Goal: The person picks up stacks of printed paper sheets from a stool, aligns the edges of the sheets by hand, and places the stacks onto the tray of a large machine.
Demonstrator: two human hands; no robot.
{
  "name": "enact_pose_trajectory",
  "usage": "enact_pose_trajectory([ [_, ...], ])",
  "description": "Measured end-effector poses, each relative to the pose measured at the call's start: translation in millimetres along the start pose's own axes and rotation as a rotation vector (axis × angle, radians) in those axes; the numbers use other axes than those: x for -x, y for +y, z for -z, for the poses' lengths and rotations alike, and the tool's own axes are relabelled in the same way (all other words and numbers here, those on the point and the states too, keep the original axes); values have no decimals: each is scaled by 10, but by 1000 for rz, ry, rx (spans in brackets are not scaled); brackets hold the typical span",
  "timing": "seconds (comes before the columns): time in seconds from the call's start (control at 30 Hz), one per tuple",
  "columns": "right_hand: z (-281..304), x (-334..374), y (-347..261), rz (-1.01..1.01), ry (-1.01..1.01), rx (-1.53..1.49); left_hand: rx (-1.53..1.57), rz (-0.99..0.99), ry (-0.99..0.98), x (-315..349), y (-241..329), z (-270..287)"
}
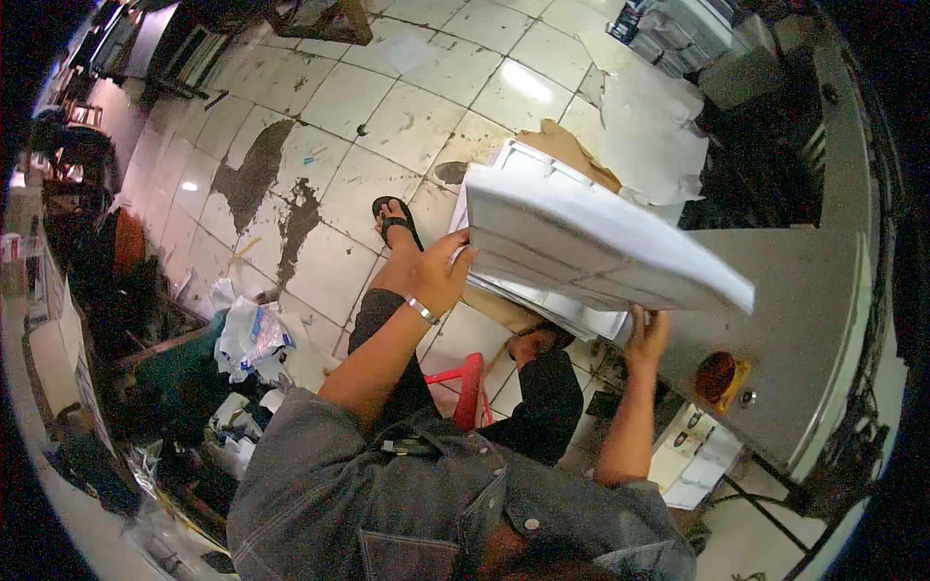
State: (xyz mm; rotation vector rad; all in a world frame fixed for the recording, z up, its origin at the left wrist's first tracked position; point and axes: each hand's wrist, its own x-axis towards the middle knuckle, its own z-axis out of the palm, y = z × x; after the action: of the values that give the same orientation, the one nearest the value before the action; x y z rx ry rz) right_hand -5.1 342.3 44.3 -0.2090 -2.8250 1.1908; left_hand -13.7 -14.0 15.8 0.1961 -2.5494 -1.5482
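A thick stack of large white paper sheets is held up in front of me, tilted, its top face showing faint dark lines. My left hand is closed on its left edge, thumb toward the sheets. At the near right corner, my right hand grips the lower edge from below, with the fingers partly hidden by the paper. Beneath and behind the held sheets lies a lower pile of white paper. A piece of torn brown paper sits at that pile's far side.
A grey tabletop stands to the right, with a round reddish-brown object at its near edge. Under me is a red plastic stool. Crumpled plastic bags are heaped at the left. A large torn sheet lies beyond the paper.
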Motion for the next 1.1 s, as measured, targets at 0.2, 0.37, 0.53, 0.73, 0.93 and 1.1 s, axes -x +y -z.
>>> enact_pose_trajectory([
  [0.2,304,-700,-493,87,-230,-113,274,183,67,210,-49,-199],
  [0.37,-117,-1333,-226,141,-576,86,235,495,22,438,-445,-490],
  [0.53,-713,-1556,340,63,-773,142,228,607,29,594,-746,-703],
  [0.73,-1121,-1694,742,38,-891,244,221,815,-82,609,-1067,-857],
  [0.93,-1302,-1764,982,62,-882,314,273,734,-56,695,-1330,-974],
  [1.1,-1355,-1706,967,-46,-762,251,315,830,-83,623,-1263,-956],
])
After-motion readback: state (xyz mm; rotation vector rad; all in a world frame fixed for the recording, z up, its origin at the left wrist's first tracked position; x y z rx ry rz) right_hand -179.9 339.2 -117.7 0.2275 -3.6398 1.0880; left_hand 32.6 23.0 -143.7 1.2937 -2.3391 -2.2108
